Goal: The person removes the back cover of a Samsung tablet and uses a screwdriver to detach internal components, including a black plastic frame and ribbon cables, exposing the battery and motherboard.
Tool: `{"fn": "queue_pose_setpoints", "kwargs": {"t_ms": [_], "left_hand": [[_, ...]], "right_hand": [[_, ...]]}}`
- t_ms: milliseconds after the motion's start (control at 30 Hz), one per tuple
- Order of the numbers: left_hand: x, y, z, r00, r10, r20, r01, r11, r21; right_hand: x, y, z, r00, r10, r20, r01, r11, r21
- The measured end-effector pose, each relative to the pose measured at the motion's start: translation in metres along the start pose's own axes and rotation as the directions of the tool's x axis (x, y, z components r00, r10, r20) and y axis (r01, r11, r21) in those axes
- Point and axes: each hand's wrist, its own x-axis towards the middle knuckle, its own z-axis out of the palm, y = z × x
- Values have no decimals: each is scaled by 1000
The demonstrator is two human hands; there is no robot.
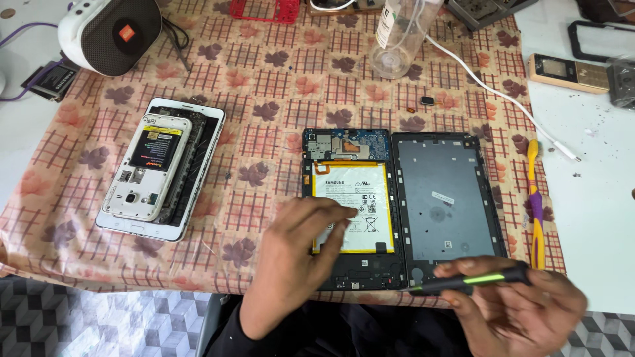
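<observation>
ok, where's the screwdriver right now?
Head view, lower right: the screwdriver is held in the right hand, just below the detached back cover.

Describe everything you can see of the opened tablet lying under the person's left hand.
The opened tablet lies flat, insides up, on the patterned cloth, its removed grey back cover close beside it on the right. A dark frame surrounds a blue circuit board along the top and a large white battery edged in yellow below. The left hand rests fingertips on the battery's lower left; the right hand holds a black and green screwdriver nearby.

white speaker (109,33) top left, stripped white phones (161,168) stacked, clear bottle (401,36), yellow toothbrush (536,205) off right on the patterned cloth (264,86).
</observation>
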Motion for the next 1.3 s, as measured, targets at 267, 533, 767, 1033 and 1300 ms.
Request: {"fn": "queue_pose_setpoints", "kwargs": {"t_ms": [267,533,767,1033,1300], "left_hand": [[-7,-27,-12,965,-262,-15,252,942,-221],[-9,-38,-19,962,-272,41,274,935,-224],[-11,-44,-21,957,-285,50,289,932,-218],[-15,-49,-19,970,-240,29,241,944,-226],[-20,-51,-20,992,-84,98,112,936,-333]], "right_hand": [[13,14,55,990,-114,81,103,986,133],[18,14,85,988,-58,145,52,998,43],[17,16,91,988,-45,148,45,999,4],[20,23,93,980,-65,189,90,987,-130],[32,11,93,951,0,308,-66,977,204]]}}
